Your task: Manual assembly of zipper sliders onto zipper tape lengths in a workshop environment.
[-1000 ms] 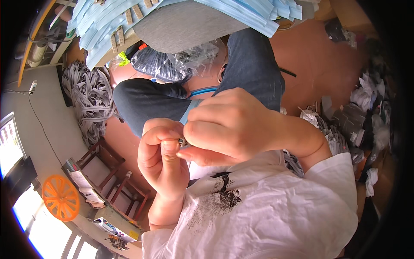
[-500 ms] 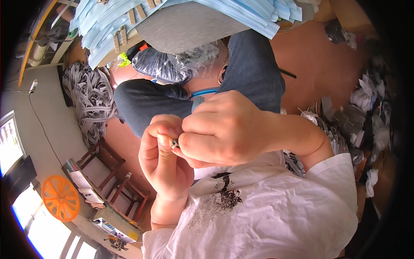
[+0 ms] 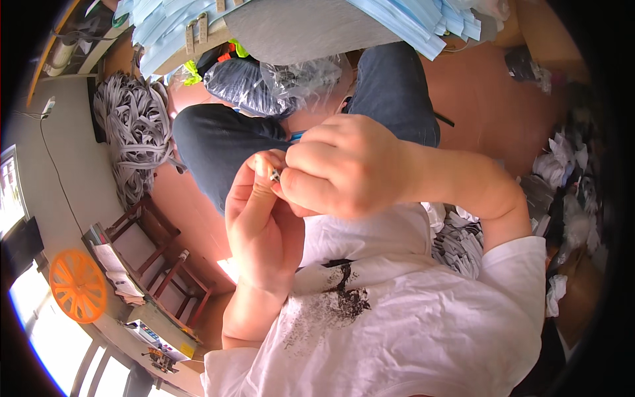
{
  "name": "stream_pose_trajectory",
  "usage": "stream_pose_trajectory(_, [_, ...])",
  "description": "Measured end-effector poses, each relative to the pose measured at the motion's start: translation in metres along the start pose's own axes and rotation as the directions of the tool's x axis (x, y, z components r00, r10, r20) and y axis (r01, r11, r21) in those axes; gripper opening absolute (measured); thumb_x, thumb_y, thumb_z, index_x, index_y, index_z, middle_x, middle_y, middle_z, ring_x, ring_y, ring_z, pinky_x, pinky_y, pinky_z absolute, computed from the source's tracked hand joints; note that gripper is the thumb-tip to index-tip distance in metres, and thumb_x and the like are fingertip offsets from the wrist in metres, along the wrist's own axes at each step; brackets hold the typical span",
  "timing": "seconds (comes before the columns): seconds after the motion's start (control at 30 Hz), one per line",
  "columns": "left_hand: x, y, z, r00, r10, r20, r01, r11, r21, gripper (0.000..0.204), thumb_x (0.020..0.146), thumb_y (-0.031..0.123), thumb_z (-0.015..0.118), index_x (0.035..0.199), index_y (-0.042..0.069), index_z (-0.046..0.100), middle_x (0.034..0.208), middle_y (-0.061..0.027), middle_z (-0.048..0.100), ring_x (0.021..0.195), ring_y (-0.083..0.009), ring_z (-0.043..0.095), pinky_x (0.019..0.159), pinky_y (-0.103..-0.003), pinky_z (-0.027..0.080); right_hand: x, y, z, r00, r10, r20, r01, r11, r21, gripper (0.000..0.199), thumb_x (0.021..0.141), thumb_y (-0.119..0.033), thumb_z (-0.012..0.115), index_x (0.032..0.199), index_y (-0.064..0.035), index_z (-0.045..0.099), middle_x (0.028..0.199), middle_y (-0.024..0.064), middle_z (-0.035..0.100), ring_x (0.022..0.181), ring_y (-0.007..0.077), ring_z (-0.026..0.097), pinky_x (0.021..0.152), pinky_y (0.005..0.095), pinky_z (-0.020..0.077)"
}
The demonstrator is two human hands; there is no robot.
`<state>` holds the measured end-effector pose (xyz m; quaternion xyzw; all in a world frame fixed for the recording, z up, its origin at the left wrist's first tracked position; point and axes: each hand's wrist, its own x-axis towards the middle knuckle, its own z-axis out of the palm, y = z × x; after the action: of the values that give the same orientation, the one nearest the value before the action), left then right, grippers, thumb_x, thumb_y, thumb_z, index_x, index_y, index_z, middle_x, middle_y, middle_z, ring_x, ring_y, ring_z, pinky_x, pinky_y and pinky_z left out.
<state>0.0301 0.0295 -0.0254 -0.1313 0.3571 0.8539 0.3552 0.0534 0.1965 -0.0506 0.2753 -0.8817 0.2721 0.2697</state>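
A tiny silvery metal piece [image 3: 275, 176] is pinched at the thumb tip of my left hand [image 3: 258, 215], just where the two hands meet. It is too small to name. My right hand [image 3: 350, 169] is closed beside it, fingers curled in and knuckles up, touching the left fingertips. What the right fingers hold, if anything, is hidden behind them. Both hands are raised in front of my white shirt [image 3: 410, 298], over my legs in dark jeans [image 3: 211, 145].
Ahead is a table with a grey top [image 3: 304, 30], blue strips [image 3: 175, 40] and small beige clips [image 3: 197, 33]. A clear plastic bag [image 3: 307, 79] lies beneath it. Grey straps [image 3: 135, 132] are heaped left, near a wooden chair [image 3: 169, 264]. Scraps [image 3: 562, 159] litter the right.
Both hands have shifted up in the picture, still together at the metal piece. A grey strip end that showed above my right hand is out of sight. The view has tilted slightly.
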Motion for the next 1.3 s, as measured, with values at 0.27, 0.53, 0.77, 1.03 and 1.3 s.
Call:
stream_pose_trajectory(0.27, [0.015,-0.011,-0.010,0.991,0.135,0.018,-0.136,0.980,0.145,0.017,0.103,0.013,0.051,0.109,0.000,0.060,0.102,-0.0048,0.061,0.087,-0.0102,0.056,0.078,-0.026,0.049,-0.006,0.018,-0.002,0.993,0.112,0.023,-0.114,0.972,0.205,0.021,0.078,-0.014,0.073,0.076,-0.0067,0.054,0.066,0.0029,0.049,0.052,0.0198,0.052,0.044,0.0325,0.0415])
stream_pose_trajectory(0.53, [0.008,-0.010,-0.017,0.872,0.422,0.247,-0.487,0.700,0.522,0.010,0.094,0.001,0.062,0.102,-0.004,0.064,0.098,-0.0095,0.063,0.086,-0.0136,0.057,0.080,-0.025,0.046,-0.007,-0.007,-0.013,0.847,0.532,-0.006,-0.428,0.689,0.585,0.016,0.086,-0.011,0.070,0.094,-0.0022,0.060,0.077,0.0050,0.059,0.059,0.0136,0.054,0.048,0.0269,0.0400])
stream_pose_trajectory(0.77, [0.009,-0.008,-0.015,0.751,0.539,0.381,-0.646,0.483,0.591,0.010,0.088,0.000,0.068,0.097,-0.004,0.066,0.090,-0.0113,0.063,0.083,-0.0188,0.060,0.077,-0.027,0.047,-0.010,-0.020,-0.017,0.827,0.562,-0.020,-0.401,0.615,0.678,0.024,0.085,-0.015,0.077,0.098,-0.0024,0.061,0.083,0.0066,0.063,0.065,0.0148,0.058,0.053,0.0261,0.0440])
stream_pose_trajectory(1.03, [0.008,-0.004,-0.016,0.623,0.566,0.541,-0.772,0.330,0.543,0.016,0.089,0.014,0.070,0.096,0.000,0.066,0.090,-0.0117,0.063,0.081,-0.0242,0.060,0.073,-0.038,0.055,-0.008,-0.026,-0.014,0.861,0.485,-0.156,-0.288,0.716,0.636,0.029,0.075,-0.013,0.082,0.096,-0.0034,0.064,0.083,0.0076,0.066,0.072,0.0231,0.065,0.061,0.0310,0.0515])
stream_pose_trajectory(1.3, [0.005,-0.002,-0.019,0.541,0.486,0.686,-0.840,0.273,0.469,0.016,0.097,0.019,0.061,0.103,0.004,0.063,0.096,-0.0077,0.051,0.083,-0.0211,0.052,0.072,-0.038,0.051,-0.008,-0.027,-0.018,0.893,0.389,-0.227,-0.186,0.777,0.602,0.028,0.071,-0.010,0.083,0.093,-0.0025,0.067,0.083,0.0081,0.067,0.070,0.0219,0.066,0.056,0.0307,0.0529])
